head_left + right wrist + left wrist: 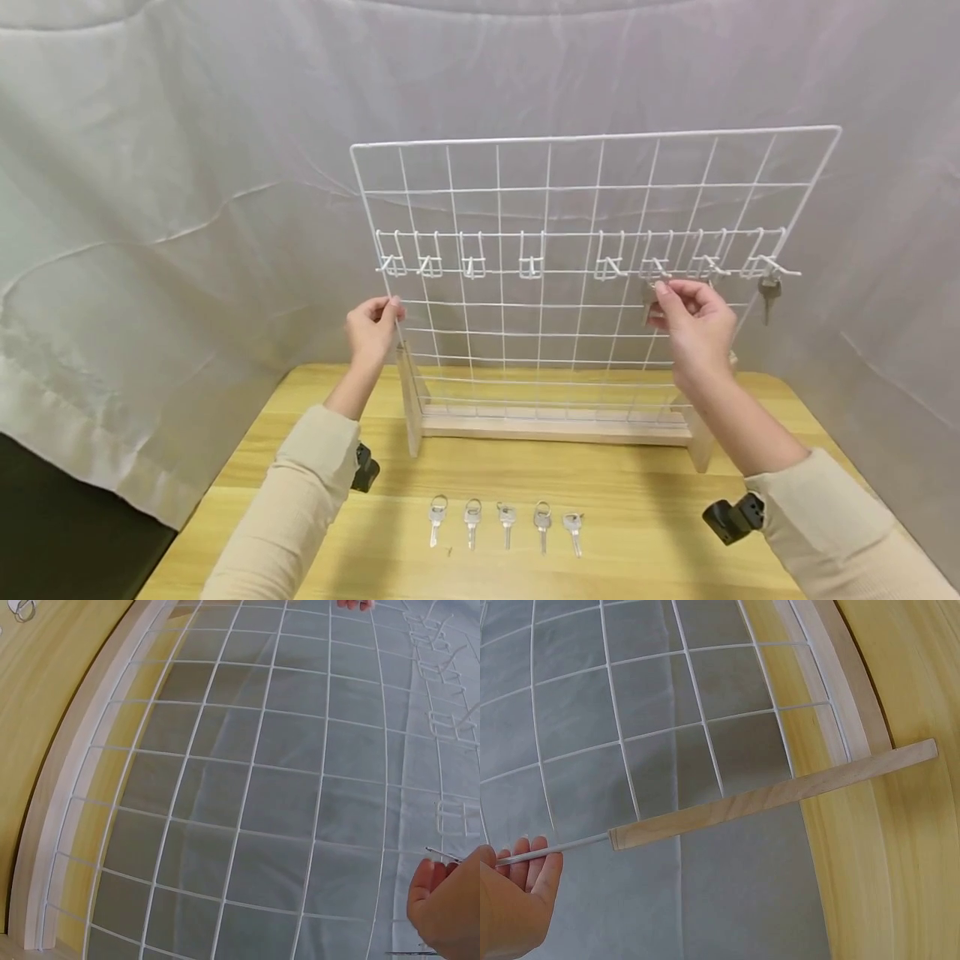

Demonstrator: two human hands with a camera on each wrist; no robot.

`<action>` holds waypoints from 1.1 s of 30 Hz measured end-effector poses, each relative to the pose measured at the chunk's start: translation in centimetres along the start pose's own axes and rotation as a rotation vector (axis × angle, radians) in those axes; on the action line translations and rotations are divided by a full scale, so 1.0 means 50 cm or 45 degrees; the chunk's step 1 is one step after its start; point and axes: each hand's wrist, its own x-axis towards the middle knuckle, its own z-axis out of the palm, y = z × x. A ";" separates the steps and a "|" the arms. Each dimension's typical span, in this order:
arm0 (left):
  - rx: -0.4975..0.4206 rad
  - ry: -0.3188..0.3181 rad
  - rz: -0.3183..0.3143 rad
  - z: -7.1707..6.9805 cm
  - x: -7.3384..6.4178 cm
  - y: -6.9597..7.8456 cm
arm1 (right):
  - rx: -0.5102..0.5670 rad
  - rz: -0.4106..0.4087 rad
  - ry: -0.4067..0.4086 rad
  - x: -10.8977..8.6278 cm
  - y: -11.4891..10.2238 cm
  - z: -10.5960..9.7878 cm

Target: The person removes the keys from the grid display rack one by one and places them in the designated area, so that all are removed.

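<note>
Here, a key (649,295) sits pinched in the right hand (699,327), left hand (372,328) gripping rack (541,305)

The grid (600,137) is white, its hooks (532,267) too; keys (543,521) silvery, worktop (480,475) yellow (streaked with wood grain), curtain (225,108) grey, sleeves (292,492) beige.

Key (648,295) partly hidden by right hand (699,327)

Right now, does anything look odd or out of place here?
A tiny fleck, too small to identify, lies on the table near the leftmost key, outside the tidy row. The hooks also look unevenly spaced, with the widest gap right of the fourth from the left.
</note>
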 end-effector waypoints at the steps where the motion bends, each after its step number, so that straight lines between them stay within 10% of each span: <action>1: 0.004 0.000 -0.002 0.000 0.000 -0.001 | 0.029 -0.004 0.004 0.000 0.001 -0.001; 19: -0.006 0.013 0.018 0.006 0.001 -0.005 | 0.105 -0.146 0.001 -0.019 -0.016 -0.022; 33: 0.066 0.003 0.015 0.006 0.000 -0.002 | -0.193 -0.084 -0.145 -0.047 0.025 -0.083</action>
